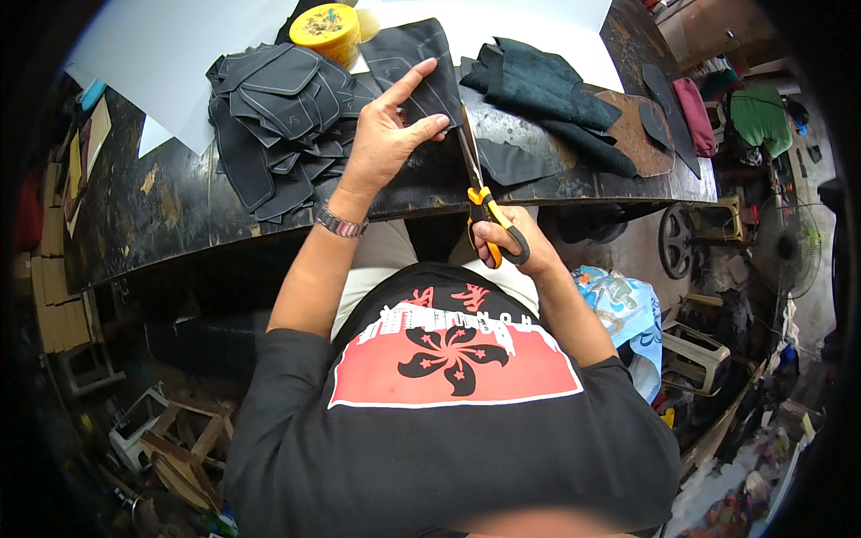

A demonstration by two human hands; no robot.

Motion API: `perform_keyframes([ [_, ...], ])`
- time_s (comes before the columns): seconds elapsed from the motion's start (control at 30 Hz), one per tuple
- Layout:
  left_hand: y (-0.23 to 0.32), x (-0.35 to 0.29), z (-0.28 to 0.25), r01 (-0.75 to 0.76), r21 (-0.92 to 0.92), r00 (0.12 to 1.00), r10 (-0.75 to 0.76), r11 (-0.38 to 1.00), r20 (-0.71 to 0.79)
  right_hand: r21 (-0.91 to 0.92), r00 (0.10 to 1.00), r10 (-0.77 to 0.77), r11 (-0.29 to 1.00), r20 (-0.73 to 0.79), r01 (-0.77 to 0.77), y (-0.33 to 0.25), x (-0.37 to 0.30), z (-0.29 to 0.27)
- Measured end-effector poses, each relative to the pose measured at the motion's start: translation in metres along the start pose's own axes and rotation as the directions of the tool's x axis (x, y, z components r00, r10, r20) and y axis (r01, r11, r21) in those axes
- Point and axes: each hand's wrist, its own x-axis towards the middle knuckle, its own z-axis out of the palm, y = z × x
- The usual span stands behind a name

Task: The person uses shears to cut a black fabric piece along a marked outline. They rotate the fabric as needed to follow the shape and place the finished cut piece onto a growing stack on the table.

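A piece of black leather [408, 47] with pale outlines is in my left hand [384, 143], raised over the table's near side. The thumb and index finger lie spread across its face; the other fingers are mostly hidden. My right hand [527, 240] grips a pair of scissors [473, 170] by their yellow and black handles, blades pointing away from me. The blade tips meet the right edge of the leather piece. Left of it lies a heap of cut black leather pieces [278, 90], many marked with pale lines.
A yellow round tub [325, 31] stands behind the heap. Folded dark leather [547, 85], a black scrap [516, 161] and a brown piece [641, 134] lie to the right on the dark worn table [170, 215]. A fan [789, 247] and stool [695, 359] stand at right.
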Motion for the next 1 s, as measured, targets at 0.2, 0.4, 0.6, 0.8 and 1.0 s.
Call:
perform_keyframes([
  [0.2, 0.011, -0.002, -0.011, 0.056, 0.087, 0.984, -0.07, 0.995, 0.165, -0.028, 0.994, 0.011, 1.0, 0.109, -0.008, -0.003, 0.005, -0.008],
  [0.4, 0.002, -0.007, -0.007, 0.06, 0.028, 0.994, -0.062, 0.998, 0.086, 0.088, 0.992, -0.041, 0.996, 0.116, 0.031, 0.002, 0.008, -0.001],
  [0.6, -0.002, -0.008, -0.008, 0.113, -0.03, 0.991, -0.11, 0.993, 0.079, 0.087, 0.986, -0.048, 0.996, 0.159, 0.034, 0.005, 0.01, -0.008],
  [0.8, 0.001, -0.011, -0.01, 0.108, 0.024, 0.99, -0.11, 0.994, 0.09, 0.096, 0.989, -0.046, 0.995, 0.143, 0.032, 0.009, 0.01, -0.009],
  [1.0, -0.004, -0.013, -0.006, -0.031, 0.156, 0.999, 0.028, 0.987, 0.024, 0.096, 0.998, 0.001, 0.995, 0.064, -0.007, 0.009, 0.009, -0.006],
])
